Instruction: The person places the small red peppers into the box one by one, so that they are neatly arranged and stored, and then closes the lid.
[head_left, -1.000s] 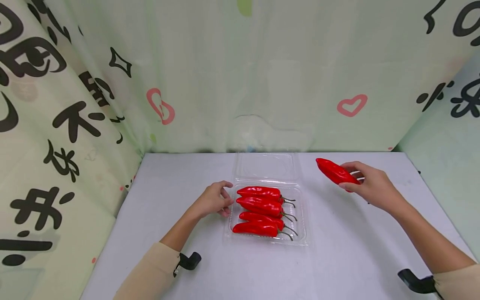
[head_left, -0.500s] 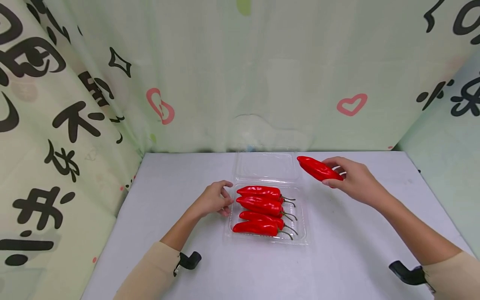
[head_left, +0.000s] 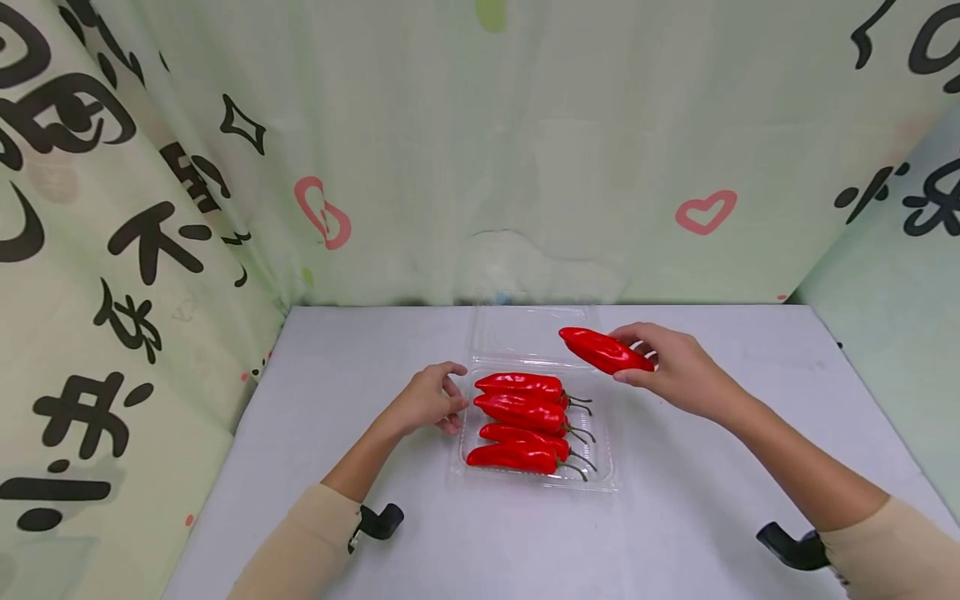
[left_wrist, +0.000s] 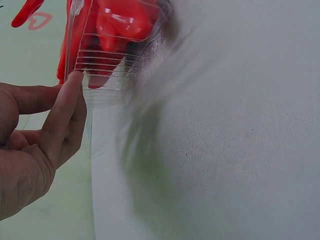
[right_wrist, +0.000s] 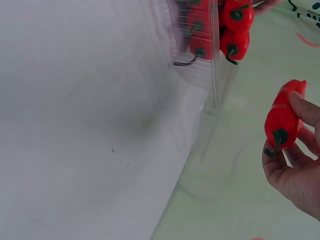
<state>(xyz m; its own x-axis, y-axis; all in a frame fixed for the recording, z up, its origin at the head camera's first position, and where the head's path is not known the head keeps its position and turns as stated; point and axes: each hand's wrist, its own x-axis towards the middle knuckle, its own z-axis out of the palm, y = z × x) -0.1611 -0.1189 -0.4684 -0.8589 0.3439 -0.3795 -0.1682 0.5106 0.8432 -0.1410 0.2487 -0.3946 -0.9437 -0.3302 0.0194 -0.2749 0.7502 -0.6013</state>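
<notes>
Between the fingers and thumb of my right hand [head_left: 678, 371] is a red chili pepper [head_left: 603, 350], held in the air over the far right part of a clear plastic box [head_left: 609, 433]. The right wrist view shows this pepper's [right_wrist: 281, 120] dark green stem end pointing away from the palm. Several more red peppers [head_left: 517, 408] lie side by side in the box, tips to the left and stems to the right. My left hand [head_left: 427, 400] is at the box's left side; in the left wrist view its fingertips [left_wrist: 75, 80] touch the clear wall.
The box's clear lid [head_left: 532, 333] lies folded back toward the table's far edge. A white table [head_left: 675, 517] carries the box. Printed pale green curtains [head_left: 585, 167] enclose the back and both sides. Dark wrist-worn pieces [head_left: 381, 521] show by the sleeves.
My right hand has carried the red pepper leftward, from the right side of the table to above the box's far right part. The left hand and the box stay in place.
</notes>
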